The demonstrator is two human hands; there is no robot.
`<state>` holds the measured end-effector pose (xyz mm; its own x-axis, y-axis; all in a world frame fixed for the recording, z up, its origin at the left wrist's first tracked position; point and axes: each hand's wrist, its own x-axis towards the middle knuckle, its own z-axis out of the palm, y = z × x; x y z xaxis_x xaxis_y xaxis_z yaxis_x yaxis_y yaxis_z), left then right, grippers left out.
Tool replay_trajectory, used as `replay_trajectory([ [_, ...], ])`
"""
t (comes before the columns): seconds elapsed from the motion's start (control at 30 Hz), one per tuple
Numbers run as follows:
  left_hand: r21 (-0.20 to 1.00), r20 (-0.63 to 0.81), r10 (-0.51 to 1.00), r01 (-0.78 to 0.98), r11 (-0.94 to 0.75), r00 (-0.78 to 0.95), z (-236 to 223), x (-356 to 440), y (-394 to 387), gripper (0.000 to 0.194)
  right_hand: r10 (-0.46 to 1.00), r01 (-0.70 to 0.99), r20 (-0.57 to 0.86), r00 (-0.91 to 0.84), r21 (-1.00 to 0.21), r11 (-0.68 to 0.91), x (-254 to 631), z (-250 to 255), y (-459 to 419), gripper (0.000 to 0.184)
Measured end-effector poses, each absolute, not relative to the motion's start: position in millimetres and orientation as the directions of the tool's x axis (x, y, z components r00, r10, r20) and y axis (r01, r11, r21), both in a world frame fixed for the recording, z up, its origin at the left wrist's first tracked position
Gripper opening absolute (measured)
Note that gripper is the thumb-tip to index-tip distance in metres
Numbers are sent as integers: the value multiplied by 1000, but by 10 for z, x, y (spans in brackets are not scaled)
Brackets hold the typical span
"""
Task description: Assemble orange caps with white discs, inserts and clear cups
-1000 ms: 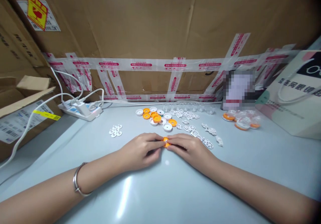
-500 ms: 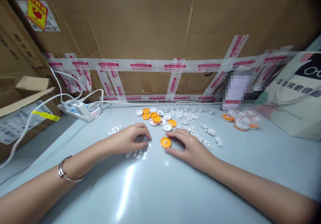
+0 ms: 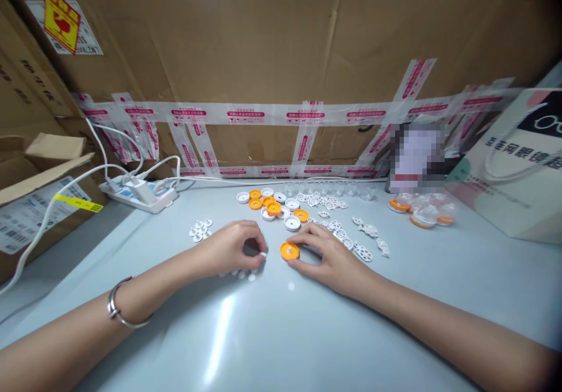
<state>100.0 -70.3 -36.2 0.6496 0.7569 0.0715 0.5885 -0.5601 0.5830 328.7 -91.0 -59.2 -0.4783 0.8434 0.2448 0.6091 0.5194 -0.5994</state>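
Note:
My left hand (image 3: 232,248) rests on the pale table (image 3: 281,333) with fingers curled, pinching a tiny white piece (image 3: 262,254) at its fingertips; a few small white discs (image 3: 246,274) lie under and beside it. My right hand (image 3: 327,254) lies just to the right, thumb and fingers closed around the rim of an orange cap (image 3: 290,251) that sits flat on the table. The two hands are a few centimetres apart.
Behind the hands lie several orange and white caps (image 3: 274,205), white perforated discs (image 3: 346,228), another small white cluster (image 3: 199,229), and clear capped parts (image 3: 421,210). A power strip (image 3: 140,193) with cables sits back left, cartons left and behind, a paper bag (image 3: 513,164) right.
A second ago both hands held the orange cap together. The left hand then let go, moved left onto small white discs and now pinches one; the right hand keeps the cap on the table.

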Motion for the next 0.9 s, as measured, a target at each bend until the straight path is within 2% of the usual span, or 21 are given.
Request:
replay_trajectory([
  [0.17, 682, 96, 783, 532, -501, 614, -413, 1130, -650, 11, 835, 608, 232, -499, -593, 528, 3289, -584, -910, 23],
  [0.4, 670, 155, 750, 490, -558, 643, -477, 1278, -645, 11, 827, 598, 224, -515, -597, 535, 3289, -577, -895, 21],
  [0.73, 749, 90, 788, 480, -456, 608, -474, 1188, -577, 14, 813, 579, 223, -538, -602, 549, 3310, -571, -911, 23],
  [0.9, 741, 98, 758, 461, -488, 645, -493, 1224, -610, 13, 816, 590, 192, -546, -604, 537, 3303, -559, -901, 26],
])
